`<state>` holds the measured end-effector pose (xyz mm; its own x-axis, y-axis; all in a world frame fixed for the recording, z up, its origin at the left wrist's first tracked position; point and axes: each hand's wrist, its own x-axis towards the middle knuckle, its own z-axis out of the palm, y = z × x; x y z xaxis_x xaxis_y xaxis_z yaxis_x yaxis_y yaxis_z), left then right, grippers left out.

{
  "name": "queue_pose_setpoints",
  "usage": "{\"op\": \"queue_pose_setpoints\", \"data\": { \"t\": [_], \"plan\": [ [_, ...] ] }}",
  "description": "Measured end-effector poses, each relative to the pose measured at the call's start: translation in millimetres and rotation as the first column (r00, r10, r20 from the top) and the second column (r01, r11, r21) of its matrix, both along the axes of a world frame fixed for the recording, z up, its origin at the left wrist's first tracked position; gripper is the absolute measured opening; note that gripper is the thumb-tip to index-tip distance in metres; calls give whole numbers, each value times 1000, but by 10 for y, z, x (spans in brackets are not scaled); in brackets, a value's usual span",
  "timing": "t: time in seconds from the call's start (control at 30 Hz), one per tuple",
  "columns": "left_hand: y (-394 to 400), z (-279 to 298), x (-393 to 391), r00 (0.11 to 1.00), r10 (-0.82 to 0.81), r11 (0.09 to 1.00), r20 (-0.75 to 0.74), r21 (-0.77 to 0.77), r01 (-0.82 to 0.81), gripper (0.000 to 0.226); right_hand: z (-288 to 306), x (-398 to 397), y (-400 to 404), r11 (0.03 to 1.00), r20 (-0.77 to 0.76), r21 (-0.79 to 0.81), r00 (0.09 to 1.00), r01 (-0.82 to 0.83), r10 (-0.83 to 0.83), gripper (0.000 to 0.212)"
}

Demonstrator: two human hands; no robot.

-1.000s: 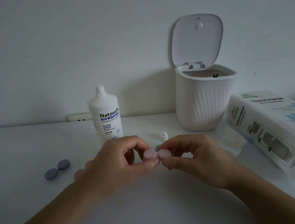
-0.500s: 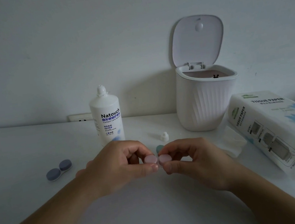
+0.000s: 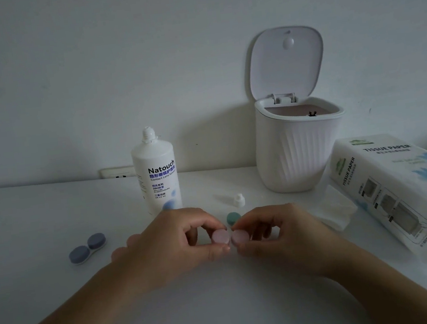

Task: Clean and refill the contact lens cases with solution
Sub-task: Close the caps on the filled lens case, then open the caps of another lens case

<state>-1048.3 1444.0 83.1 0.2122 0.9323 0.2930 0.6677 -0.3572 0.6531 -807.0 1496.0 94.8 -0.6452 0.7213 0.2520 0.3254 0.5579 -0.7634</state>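
The white table [image 3: 39, 223] carries all items and meets a plain wall at the rear. A tissue box [image 3: 398, 187] lies along the right side, with a loose tissue [image 3: 336, 208] beside its near-left edge. A white ribbed bin [image 3: 297, 151] stands at the back, just left of the box, its hinged lid raised upright. A solution bottle [image 3: 156, 179] stands upright left of the bin, uncapped; its cap [image 3: 238, 200] lies on the table between bottle and bin. The left hand [image 3: 169, 245] and right hand [image 3: 283, 236] meet at table centre, each with thumb and curled fingers pinching one pink lid of the pink lens case [image 3: 228, 236], held just in front of the bottle. A green lid [image 3: 233, 218] sits directly behind the pink case. A blue lens case [image 3: 87, 248], both lids on, rests well to the left.
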Motion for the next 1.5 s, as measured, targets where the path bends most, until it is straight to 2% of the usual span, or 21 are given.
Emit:
{"op": "queue_pose_setpoints", "data": {
  "t": [0.1, 0.23, 0.43, 0.6, 0.73, 0.8, 0.87, 0.97, 1.07, 1.1, 1.2, 1.33, 1.5],
  "plan": [
    [21, 9, 36, 995, 4, 998, -98, 64, 2, 29, -37, -12, 36, 995, 73, 98, 997, 30, -38, 15],
    [23, -2, 42, 972, 69, 997, -224, 41, -61, 29, -78, -23, 68, 985, 119, 163, 991, 46, -66, 10],
    [-7, 32, 147, 923, 133, 991, -362, 59, -119, 24, -139, -61, 78, 973, 164, 222, 981, 63, -101, 14],
    [17, 8, 185, 877, 219, 976, -428, 104, -193, 31, -219, -113, 95, 937, 180, 331, 967, 113, -181, 25],
    [-12, 5, 120, 842, 269, 963, -467, 136, -232, 51, -262, -117, 71, 911, 157, 382, 960, 158, -233, 26],
    [-86, 50, -2, 846, 290, 957, -447, 143, -252, 49, -254, -107, 66, 914, 135, 368, 963, 170, -233, 29],
    [-214, 100, -193, 831, 350, 937, -434, 170, -306, 36, -243, -100, 60, 924, 119, 340, 967, 174, -226, 28],
    [-461, 142, -510, 776, 473, 881, -418, 194, -432, 26, -237, -87, 52, 931, 101, 309, 967, 194, -235, 25],
    [-654, 147, -705, 705, 552, 833, -445, 255, -491, 29, -196, -79, 31, 943, 58, 242, 967, 227, -248, 16],
    [-691, 141, -736, 693, 558, 829, -456, 263, -494, 32, -177, -78, 25, 949, 33, 212, 969, 232, -244, 11],
    [-725, 96, -770, 668, 555, 825, -495, 226, -518, 37, -145, -61, 12, 958, -24, 163, 972, 236, -235, 23],
    [-661, 34, -761, 635, 544, 814, -549, 161, -558, 40, -151, -39, 10, 965, -48, 119, 972, 236, -231, 22],
    [-598, 26, -762, 681, 543, 818, -492, 126, -562, 36, -142, -13, 7, 970, -83, 78, 971, 229, -223, 17]
  ]
}}
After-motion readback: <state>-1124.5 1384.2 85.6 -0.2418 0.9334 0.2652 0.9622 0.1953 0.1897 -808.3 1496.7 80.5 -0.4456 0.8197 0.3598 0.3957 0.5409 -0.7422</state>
